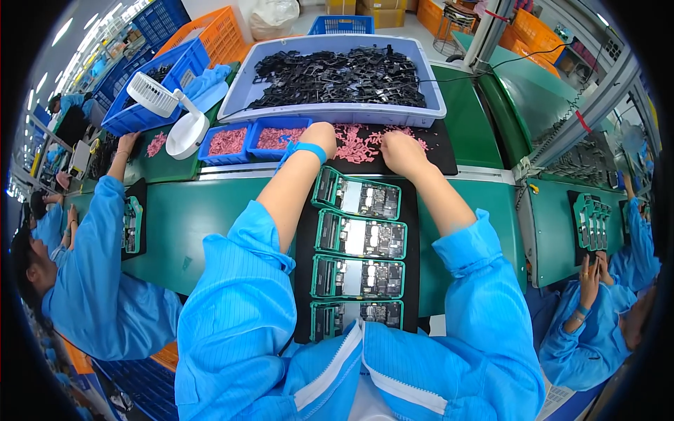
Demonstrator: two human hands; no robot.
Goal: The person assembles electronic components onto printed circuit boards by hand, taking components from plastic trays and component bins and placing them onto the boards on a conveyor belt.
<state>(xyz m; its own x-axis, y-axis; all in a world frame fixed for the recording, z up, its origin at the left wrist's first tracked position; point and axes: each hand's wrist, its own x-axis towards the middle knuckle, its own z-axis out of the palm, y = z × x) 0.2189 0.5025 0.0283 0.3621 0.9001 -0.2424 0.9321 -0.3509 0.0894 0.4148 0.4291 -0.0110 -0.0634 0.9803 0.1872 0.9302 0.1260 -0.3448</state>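
Observation:
My left hand (321, 138), with a blue band at its wrist, is curled at the left edge of a heap of small pink pieces (357, 144) on a black mat. My right hand (404, 152) is closed at the right side of the same heap. Whatever either hand pinches is hidden behind the fingers. Between my forearms, several green frames holding circuit boards (360, 238) lie in a column on a long black mat (304, 281). The farthest frame (358, 196) sits slightly tilted, close to my left wrist.
Two small blue bins (226, 143) of pink pieces stand left of my left hand. Behind them is a large tub (337, 112) of black parts. A white fan (188, 135) stands at the left. Co-workers in blue sit left (105, 252) and right (597, 330).

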